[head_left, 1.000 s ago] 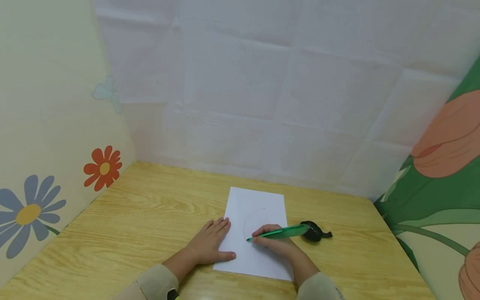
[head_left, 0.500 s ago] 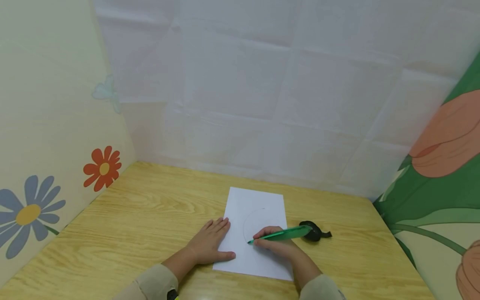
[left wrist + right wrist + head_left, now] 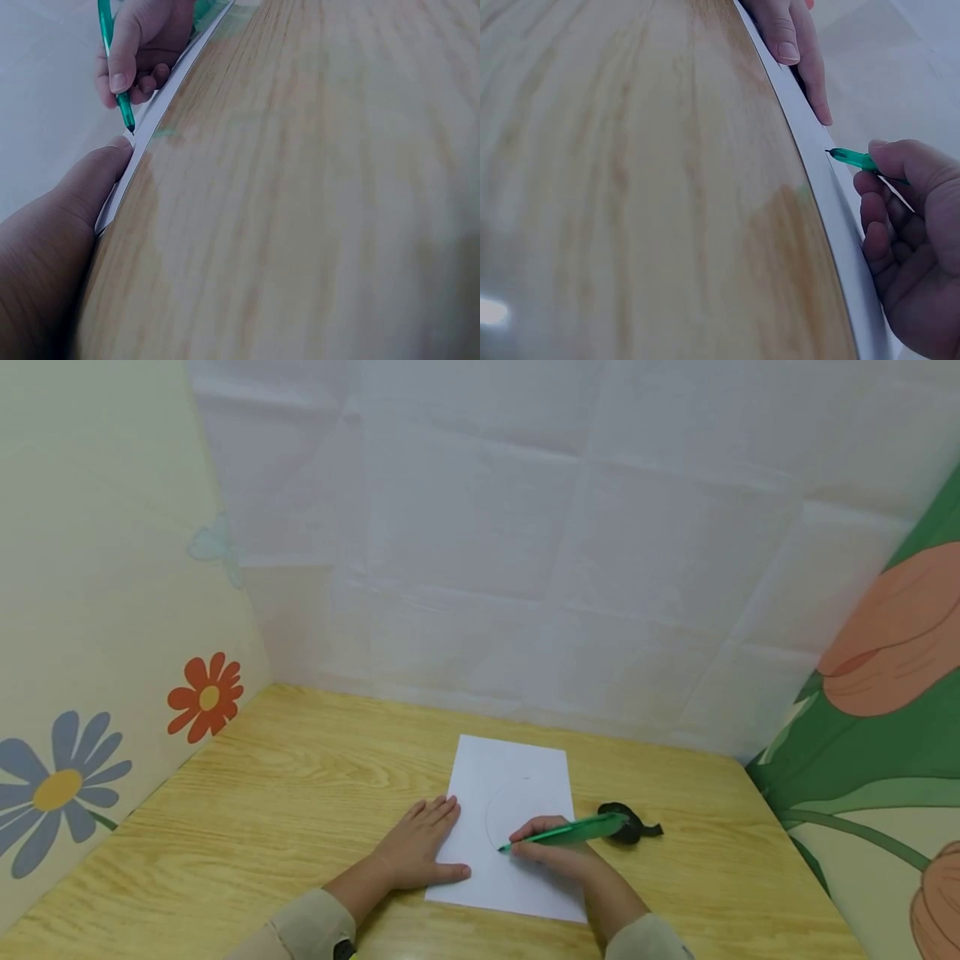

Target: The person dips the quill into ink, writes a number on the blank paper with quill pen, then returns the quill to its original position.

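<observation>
A white sheet of paper (image 3: 495, 768) lies on the wooden table, bearing a thin curved line that bows to the left. My right hand (image 3: 558, 852) pinches a green pen (image 3: 566, 833) between thumb and fingers, its dark tip on the paper at the lower end of the curve. In the right wrist view the pen (image 3: 853, 159) shows its tip at the sheet and the other fingers curled under it. My left hand (image 3: 420, 847) rests flat on the left edge of the paper, fingers straight and thumb spread out.
A black rounded object with a short tab (image 3: 630, 823) lies right of the paper, partly behind the pen's rear end. The wooden table (image 3: 322, 760) meets a white creased sheet (image 3: 480, 568) at the back. Flower-patterned panels stand at left and right.
My right hand has moved slightly down and right with the pen, and the curved line has grown longer at its lower end. The left hand has stayed still.
</observation>
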The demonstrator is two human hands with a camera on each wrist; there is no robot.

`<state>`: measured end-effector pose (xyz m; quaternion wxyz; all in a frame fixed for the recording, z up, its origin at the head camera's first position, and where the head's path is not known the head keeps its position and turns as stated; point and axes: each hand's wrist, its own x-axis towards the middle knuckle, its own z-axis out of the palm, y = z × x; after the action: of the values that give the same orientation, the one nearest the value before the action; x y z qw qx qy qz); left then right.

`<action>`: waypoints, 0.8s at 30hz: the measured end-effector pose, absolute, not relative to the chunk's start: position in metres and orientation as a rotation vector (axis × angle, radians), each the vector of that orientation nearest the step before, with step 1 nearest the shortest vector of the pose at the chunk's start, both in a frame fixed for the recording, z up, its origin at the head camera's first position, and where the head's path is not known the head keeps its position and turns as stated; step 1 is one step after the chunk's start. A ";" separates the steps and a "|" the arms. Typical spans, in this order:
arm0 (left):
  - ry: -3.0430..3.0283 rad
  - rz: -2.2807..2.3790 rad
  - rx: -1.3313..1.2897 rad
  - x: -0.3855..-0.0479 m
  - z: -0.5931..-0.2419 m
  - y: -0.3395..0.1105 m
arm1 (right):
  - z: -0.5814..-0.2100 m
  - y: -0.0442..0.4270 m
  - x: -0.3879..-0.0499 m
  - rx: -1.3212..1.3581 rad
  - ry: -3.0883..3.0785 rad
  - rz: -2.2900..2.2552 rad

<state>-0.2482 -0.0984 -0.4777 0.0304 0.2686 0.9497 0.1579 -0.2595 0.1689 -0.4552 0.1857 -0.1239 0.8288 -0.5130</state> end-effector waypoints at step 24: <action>2.928 0.501 0.816 -0.249 -0.479 -0.098 | -0.459 0.181 -0.257 -0.375 2.302 -1.469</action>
<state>-0.2486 -0.0980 -0.4786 0.0306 0.2648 0.9500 0.1625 -0.2573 0.1815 -0.4593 0.1916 -0.1334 0.8197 -0.5231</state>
